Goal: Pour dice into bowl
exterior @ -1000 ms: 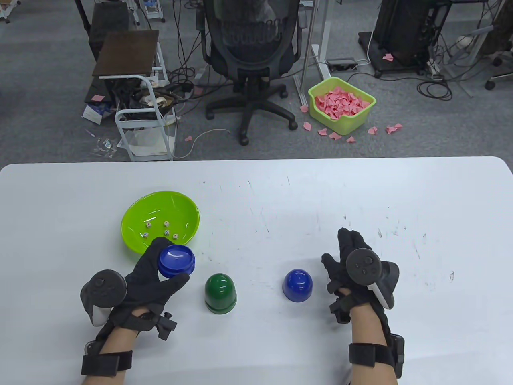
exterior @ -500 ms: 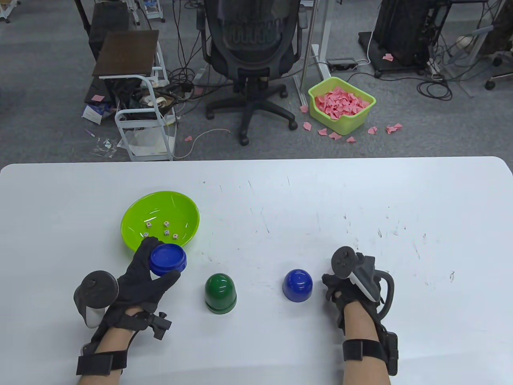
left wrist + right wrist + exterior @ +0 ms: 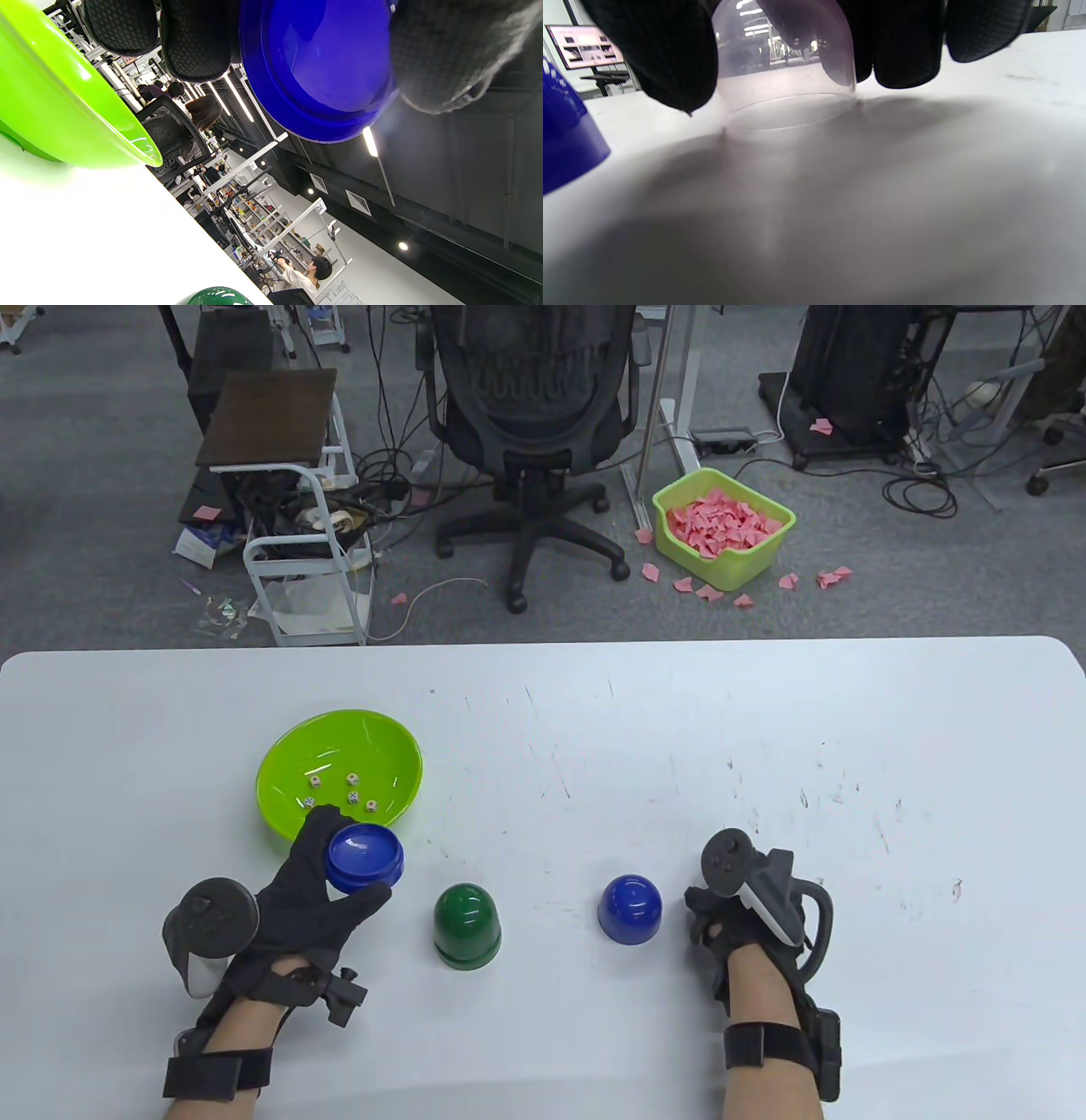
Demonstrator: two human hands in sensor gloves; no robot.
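Observation:
A lime green bowl [image 3: 339,768] sits at the left of the white table and holds several small dice [image 3: 349,791]. Just in front of its near rim, my left hand [image 3: 344,861] grips a shallow blue cup base [image 3: 365,855] between thumb and fingers, tilted. In the left wrist view the blue cup base [image 3: 318,67] shows a hollow with no dice, next to the bowl [image 3: 63,106]. My right hand [image 3: 706,912] is curled on the table. In the right wrist view its fingers [image 3: 908,42] wrap a clear dome cup [image 3: 785,84] standing rim-down.
A dark green dome cup [image 3: 467,925] stands rim-down between my hands. A blue dome cup [image 3: 629,908] stands just left of my right hand and appears at the left edge as the blue dome cup [image 3: 564,144]. Beyond the table's far edge are an office chair and a bin.
My right hand, flat with straight fingers a second ago, has pulled back and curled down beside the blue dome cup. My left hand has shifted only slightly with the blue cup base.

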